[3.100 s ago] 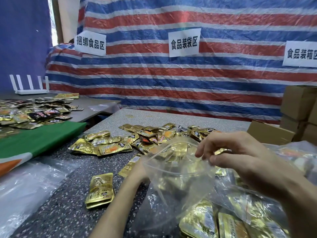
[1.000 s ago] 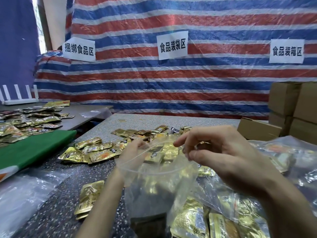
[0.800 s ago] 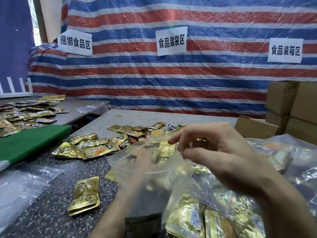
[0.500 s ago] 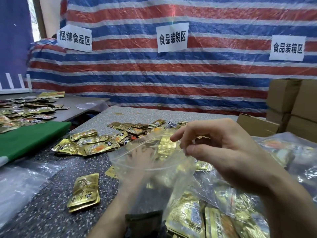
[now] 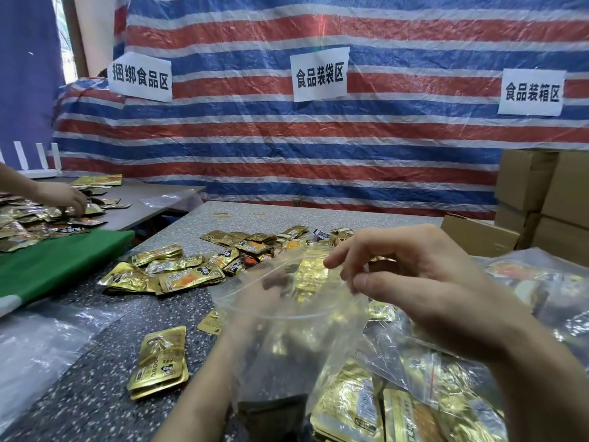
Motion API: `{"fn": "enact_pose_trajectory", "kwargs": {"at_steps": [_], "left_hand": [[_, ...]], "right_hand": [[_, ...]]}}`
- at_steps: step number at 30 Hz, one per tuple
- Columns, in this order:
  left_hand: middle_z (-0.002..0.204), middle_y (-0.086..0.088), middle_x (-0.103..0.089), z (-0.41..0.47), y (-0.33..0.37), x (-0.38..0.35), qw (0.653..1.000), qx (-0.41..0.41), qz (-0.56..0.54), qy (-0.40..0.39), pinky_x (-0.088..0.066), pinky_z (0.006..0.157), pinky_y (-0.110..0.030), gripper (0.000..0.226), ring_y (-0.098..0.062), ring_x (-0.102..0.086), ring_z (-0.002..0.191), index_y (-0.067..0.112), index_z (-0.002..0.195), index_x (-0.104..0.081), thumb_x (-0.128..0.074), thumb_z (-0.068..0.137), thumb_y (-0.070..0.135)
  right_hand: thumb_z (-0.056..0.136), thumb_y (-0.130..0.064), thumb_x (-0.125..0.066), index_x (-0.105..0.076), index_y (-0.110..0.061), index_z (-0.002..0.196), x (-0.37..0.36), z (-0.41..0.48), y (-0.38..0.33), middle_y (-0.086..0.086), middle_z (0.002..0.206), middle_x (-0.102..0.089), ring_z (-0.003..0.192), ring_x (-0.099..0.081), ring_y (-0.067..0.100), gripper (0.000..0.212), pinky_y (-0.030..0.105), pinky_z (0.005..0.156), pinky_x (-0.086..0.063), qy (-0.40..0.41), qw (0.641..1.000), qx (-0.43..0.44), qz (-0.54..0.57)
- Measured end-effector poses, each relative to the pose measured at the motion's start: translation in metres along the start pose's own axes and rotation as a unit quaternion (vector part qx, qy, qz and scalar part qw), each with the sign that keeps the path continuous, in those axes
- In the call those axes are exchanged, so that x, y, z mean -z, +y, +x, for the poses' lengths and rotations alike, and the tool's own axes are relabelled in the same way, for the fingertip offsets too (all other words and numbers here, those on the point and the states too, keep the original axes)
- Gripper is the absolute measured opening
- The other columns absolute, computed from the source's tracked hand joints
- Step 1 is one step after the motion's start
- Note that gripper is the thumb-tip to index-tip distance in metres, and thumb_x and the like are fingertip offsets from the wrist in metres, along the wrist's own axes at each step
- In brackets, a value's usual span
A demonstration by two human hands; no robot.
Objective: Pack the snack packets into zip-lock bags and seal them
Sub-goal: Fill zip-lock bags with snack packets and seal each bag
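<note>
Three paper signs on the tarp: left sign (image 5: 140, 77), middle sign (image 5: 319, 74), right sign (image 5: 531, 92). Two tables: speckled table (image 5: 79, 403), grey table (image 5: 159, 193). Three hands: left hand (image 5: 267, 291), right hand (image 5: 414, 282), and a second person's hand (image 5: 62, 196). One open zip-lock bag (image 5: 287, 346). One green cloth (image 5: 57, 266). At least five cardboard boxes (image 5: 526, 177). Loose gold snack packets (image 5: 188, 275): dozens, too many to count. One small front stack (image 5: 161, 362); its packet count is unclear.
</note>
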State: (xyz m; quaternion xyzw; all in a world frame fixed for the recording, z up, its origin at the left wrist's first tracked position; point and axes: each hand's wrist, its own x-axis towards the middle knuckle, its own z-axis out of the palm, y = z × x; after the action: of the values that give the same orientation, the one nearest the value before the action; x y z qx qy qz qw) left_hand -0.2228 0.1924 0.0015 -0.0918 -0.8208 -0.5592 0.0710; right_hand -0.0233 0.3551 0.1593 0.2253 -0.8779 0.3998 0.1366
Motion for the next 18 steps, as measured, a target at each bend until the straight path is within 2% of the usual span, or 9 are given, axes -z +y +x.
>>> {"fn": "enact_pose_trajectory", "kwargs": {"at_steps": [2, 3, 4, 6, 9, 11, 13, 16, 18], "left_hand": [[0.098, -0.008, -0.072, 0.006, 0.004, 0.008, 0.996, 0.016, -0.073, 0.047, -0.045, 0.060, -0.006, 0.026, -0.003, -0.069, 0.073, 0.007, 0.120, -0.068, -0.060, 0.095, 0.003], [0.092, -0.004, -0.070, 0.007, 0.010, 0.015, 0.993, 0.013, -0.081, 0.087, -0.046, 0.082, -0.014, 0.023, -0.004, -0.066, 0.071, 0.006, 0.118, -0.067, -0.061, 0.096, 0.007], [0.087, 0.005, -0.067, 0.007, 0.017, 0.024, 0.990, 0.007, -0.065, 0.129, -0.052, 0.055, -0.013, 0.020, 0.000, -0.061, 0.071, 0.007, 0.115, -0.067, -0.061, 0.097, 0.012], [0.083, 0.011, -0.062, 0.004, 0.028, 0.043, 0.982, -0.009, -0.052, 0.180, -0.050, 0.059, -0.013, 0.015, 0.001, -0.056, 0.071, 0.012, 0.109, -0.064, -0.057, 0.100, 0.022], [0.078, -0.003, -0.066, -0.005, 0.049, 0.076, 0.963, -0.003, -0.140, 0.232, -0.047, 0.051, -0.023, 0.029, -0.011, -0.059, 0.060, 0.011, 0.090, -0.060, -0.055, 0.100, 0.038], [0.066, -0.006, -0.067, -0.018, 0.071, 0.099, 0.931, 0.003, -0.273, 0.240, -0.041, 0.038, -0.021, 0.031, -0.010, -0.056, 0.046, 0.010, 0.085, -0.059, -0.059, 0.096, 0.039], [0.061, -0.001, -0.068, -0.035, 0.093, 0.122, 0.904, -0.027, -0.363, 0.226, -0.040, 0.036, -0.017, 0.035, -0.006, -0.057, 0.043, 0.010, 0.087, -0.059, -0.067, 0.087, 0.044], [0.068, 0.004, -0.073, -0.061, 0.116, 0.152, 0.905, -0.129, -0.368, 0.170, -0.046, 0.041, -0.017, 0.048, -0.007, -0.063, 0.052, 0.014, 0.093, -0.062, -0.076, 0.072, 0.055], [0.071, 0.002, -0.072, -0.077, 0.130, 0.166, 0.914, -0.195, -0.331, 0.130, -0.041, 0.035, -0.017, 0.045, -0.010, -0.060, 0.048, 0.020, 0.089, -0.066, -0.080, 0.070, 0.058]], "right_hand": [[0.074, -0.024, -0.059, -0.068, -0.018, 0.073, 0.000, 0.000, 0.000, -0.014, 0.096, -0.073, 0.091, -0.069, 0.014, 0.011, 0.053, 0.084, -0.056, 0.000, 1.000, 0.001, -0.001], [0.074, -0.025, -0.059, -0.068, -0.019, 0.073, -0.001, 0.000, -0.001, -0.015, 0.096, -0.073, 0.091, -0.069, 0.013, 0.011, 0.051, 0.084, -0.056, 0.000, 1.000, 0.001, 0.000], [0.074, -0.025, -0.059, -0.068, -0.019, 0.073, -0.001, 0.000, -0.001, -0.016, 0.096, -0.073, 0.092, -0.069, 0.012, 0.011, 0.050, 0.084, -0.056, 0.000, 1.000, 0.000, 0.001], [0.074, -0.025, -0.059, -0.068, -0.019, 0.073, -0.001, 0.000, -0.002, -0.016, 0.097, -0.072, 0.091, -0.069, 0.012, 0.012, 0.051, 0.084, -0.056, 0.001, 1.000, -0.001, 0.001], [0.073, -0.026, -0.058, -0.068, -0.019, 0.073, -0.001, 0.000, -0.003, -0.017, 0.098, -0.072, 0.089, -0.068, 0.013, 0.012, 0.052, 0.084, -0.056, 0.000, 1.000, -0.007, 0.001], [0.072, -0.025, -0.058, -0.068, -0.018, 0.073, -0.001, 0.000, -0.004, -0.017, 0.097, -0.072, 0.089, -0.069, 0.013, 0.013, 0.051, 0.084, -0.057, 0.000, 1.000, -0.009, 0.006], [0.072, -0.024, -0.058, -0.068, -0.016, 0.073, -0.001, 0.000, -0.004, -0.016, 0.096, -0.071, 0.087, -0.068, 0.014, 0.013, 0.049, 0.083, -0.057, -0.002, 1.000, -0.008, 0.010], [0.072, -0.024, -0.058, -0.069, -0.015, 0.075, -0.002, 0.000, -0.005, -0.017, 0.097, -0.071, 0.087, -0.068, 0.010, 0.014, 0.042, 0.083, -0.058, -0.001, 1.000, -0.004, 0.011], [0.071, -0.024, -0.058, -0.069, -0.016, 0.075, -0.002, 0.000, -0.005, -0.018, 0.098, -0.072, 0.089, -0.067, 0.006, 0.014, 0.036, 0.082, -0.057, 0.002, 1.000, -0.001, 0.012]]}}
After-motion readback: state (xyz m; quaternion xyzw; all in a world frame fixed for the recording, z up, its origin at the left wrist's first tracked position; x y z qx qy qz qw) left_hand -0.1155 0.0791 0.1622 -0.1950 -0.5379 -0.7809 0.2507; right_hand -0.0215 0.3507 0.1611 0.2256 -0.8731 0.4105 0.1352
